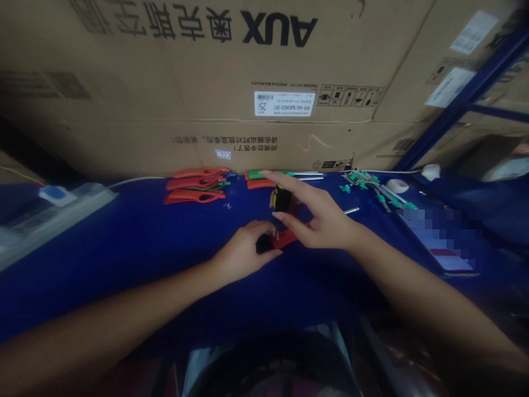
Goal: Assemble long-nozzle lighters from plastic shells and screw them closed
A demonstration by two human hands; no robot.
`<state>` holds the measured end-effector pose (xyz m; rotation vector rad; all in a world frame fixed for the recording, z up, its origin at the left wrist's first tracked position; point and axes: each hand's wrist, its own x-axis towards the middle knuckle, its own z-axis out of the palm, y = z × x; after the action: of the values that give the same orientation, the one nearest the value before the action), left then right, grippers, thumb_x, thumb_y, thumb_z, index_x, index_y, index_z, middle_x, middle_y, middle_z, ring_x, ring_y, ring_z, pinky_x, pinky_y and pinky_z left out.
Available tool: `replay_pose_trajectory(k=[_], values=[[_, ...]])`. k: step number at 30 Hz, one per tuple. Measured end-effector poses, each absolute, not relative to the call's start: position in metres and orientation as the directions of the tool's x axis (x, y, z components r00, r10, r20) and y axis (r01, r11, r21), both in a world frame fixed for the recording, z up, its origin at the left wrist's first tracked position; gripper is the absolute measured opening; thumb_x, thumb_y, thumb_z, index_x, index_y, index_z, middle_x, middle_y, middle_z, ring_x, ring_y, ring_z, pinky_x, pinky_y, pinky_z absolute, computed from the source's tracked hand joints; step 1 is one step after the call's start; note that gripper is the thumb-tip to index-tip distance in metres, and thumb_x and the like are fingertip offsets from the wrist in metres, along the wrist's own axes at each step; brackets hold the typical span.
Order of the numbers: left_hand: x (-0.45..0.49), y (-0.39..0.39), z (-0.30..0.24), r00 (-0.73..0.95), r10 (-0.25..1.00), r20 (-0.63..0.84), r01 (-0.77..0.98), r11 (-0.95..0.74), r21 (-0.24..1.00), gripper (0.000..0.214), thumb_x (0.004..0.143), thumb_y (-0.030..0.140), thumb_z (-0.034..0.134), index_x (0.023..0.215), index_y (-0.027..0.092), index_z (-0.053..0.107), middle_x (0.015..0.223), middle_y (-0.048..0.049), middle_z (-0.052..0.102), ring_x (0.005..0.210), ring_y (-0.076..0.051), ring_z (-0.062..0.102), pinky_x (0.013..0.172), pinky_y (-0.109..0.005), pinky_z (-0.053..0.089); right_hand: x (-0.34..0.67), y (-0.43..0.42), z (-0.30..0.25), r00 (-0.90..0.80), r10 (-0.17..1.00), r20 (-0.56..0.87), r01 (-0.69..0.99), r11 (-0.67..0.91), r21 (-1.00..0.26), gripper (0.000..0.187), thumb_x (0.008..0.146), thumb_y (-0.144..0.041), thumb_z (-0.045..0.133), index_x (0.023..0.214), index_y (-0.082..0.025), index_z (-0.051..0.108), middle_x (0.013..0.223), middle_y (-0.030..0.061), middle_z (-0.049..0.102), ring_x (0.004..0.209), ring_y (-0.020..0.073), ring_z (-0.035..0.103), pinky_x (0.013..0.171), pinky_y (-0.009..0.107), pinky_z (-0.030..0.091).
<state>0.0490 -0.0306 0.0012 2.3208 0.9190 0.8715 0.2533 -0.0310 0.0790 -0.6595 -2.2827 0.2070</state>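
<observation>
From my feed, the left hand [242,248] sits curled over the black end of a red-handled tool [287,239] at frame centre, while the right hand [320,215] spreads wide around a black-and-yellow object [281,198] just above it, below a row of red-handled cutters [196,186] on the blue bench [124,264].

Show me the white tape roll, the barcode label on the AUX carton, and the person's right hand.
White tape roll [397,186]: head view, on its upper face.
Barcode label [284,103]: head view, on the label's middle.
Right hand [326,218]: head view, on the back of the hand.
</observation>
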Motion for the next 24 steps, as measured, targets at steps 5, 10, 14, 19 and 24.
replay_pose_trajectory(k=[5,10,14,19,24], values=[[0.050,-0.030,-0.001,0.556,0.731,0.396,0.418,-0.657,0.627,0.029,0.078,0.021,0.079,0.098,0.021,0.058,0.099,-0.0033,0.071,0.092,-0.023,0.069,0.086,-0.040,0.055,0.255,-0.030,0.080,-0.621,0.450,0.642,0.400,0.886,-0.234,0.064,0.094,-0.018,0.053,0.154,-0.028,0.033,0.148,0.0080,0.054,0.124,0.0254,0.062,0.099,0.041,0.057],[0.049,-0.030,-0.001,0.556,0.733,0.392,0.408,-0.651,0.640,0.027,0.079,0.021,0.078,0.097,0.021,0.058,0.100,-0.0028,0.071,0.093,-0.022,0.069,0.086,-0.038,0.055,0.255,-0.029,0.081,-0.600,0.460,0.655,0.454,0.870,-0.195,0.046,0.096,-0.031,0.059,0.141,-0.026,0.051,0.136,0.0088,0.064,0.113,0.0237,0.069,0.089,0.034,0.060],[0.048,-0.031,0.001,0.557,0.750,0.356,0.420,-0.625,0.659,0.028,0.079,0.023,0.079,0.098,0.022,0.057,0.100,-0.0028,0.070,0.094,-0.023,0.068,0.088,-0.039,0.055,0.256,-0.025,0.080,-0.524,0.468,0.711,0.498,0.846,-0.190,0.041,0.097,-0.035,0.061,0.136,-0.023,0.055,0.123,0.0088,0.071,0.096,0.0206,0.072,0.081,0.030,0.059],[0.050,-0.031,0.003,0.565,0.758,0.324,0.414,-0.601,0.684,0.029,0.080,0.022,0.077,0.102,0.022,0.057,0.102,-0.0040,0.069,0.096,-0.023,0.067,0.090,-0.041,0.054,0.261,-0.020,0.077,-0.544,0.553,0.631,0.408,0.831,-0.377,0.050,0.101,-0.029,0.049,0.150,-0.023,0.040,0.129,0.0095,0.066,0.076,0.0130,0.068,0.068,0.026,0.057],[0.050,-0.030,0.002,0.562,0.759,0.330,0.422,-0.606,0.675,0.030,0.079,0.022,0.078,0.100,0.021,0.057,0.102,-0.0043,0.070,0.096,-0.024,0.068,0.090,-0.042,0.054,0.259,-0.020,0.075,-0.475,0.425,0.770,0.517,0.843,-0.146,0.042,0.094,-0.038,0.065,0.132,-0.022,0.060,0.114,0.0081,0.074,0.086,0.0196,0.072,0.078,0.030,0.058]])
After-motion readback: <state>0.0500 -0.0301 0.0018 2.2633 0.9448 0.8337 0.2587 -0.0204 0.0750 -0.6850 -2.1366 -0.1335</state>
